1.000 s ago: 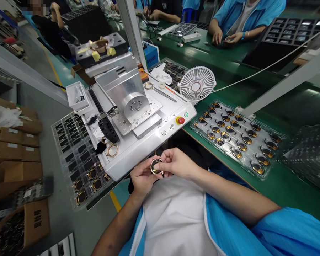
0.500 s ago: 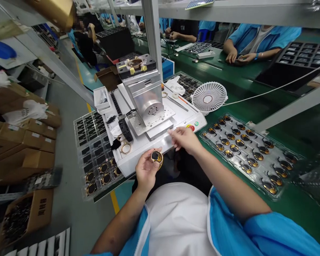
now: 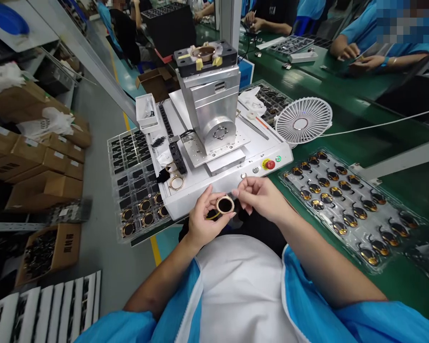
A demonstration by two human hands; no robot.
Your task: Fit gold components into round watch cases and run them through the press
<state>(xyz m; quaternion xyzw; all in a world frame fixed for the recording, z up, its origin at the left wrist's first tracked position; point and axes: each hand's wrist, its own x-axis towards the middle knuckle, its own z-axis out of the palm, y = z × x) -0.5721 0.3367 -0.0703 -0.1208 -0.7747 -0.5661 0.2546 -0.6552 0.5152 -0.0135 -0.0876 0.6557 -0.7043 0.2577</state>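
Observation:
My left hand (image 3: 204, 224) is closed around the edge of a round watch case (image 3: 225, 205) with a gold rim and a black face turned up. A strip of yellow shows beneath the case, partly hidden by the fingers. Just right of it, my right hand (image 3: 262, 196) has thumb and forefinger pinched together beside the rim. Whatever that pinch holds, if anything, is too small to make out. Both hands are over my lap, in front of the white machine (image 3: 196, 190) with its metal block (image 3: 212, 109). Loose gold rings (image 3: 176, 182) lie on the machine's left side.
At right, a clear tray (image 3: 325, 209) holds rows of black-and-gold parts with cables. Trays (image 3: 137, 190) with gold-rimmed cases and black pieces stand at left. A red button (image 3: 270, 165) sits on the machine's front, near a white fan (image 3: 303, 121). Co-workers sit across the green bench.
The watch case in my left hand has been turned from its gold-and-black inside to its black face. My right hand has come down and closer to it. The camera view has shifted.

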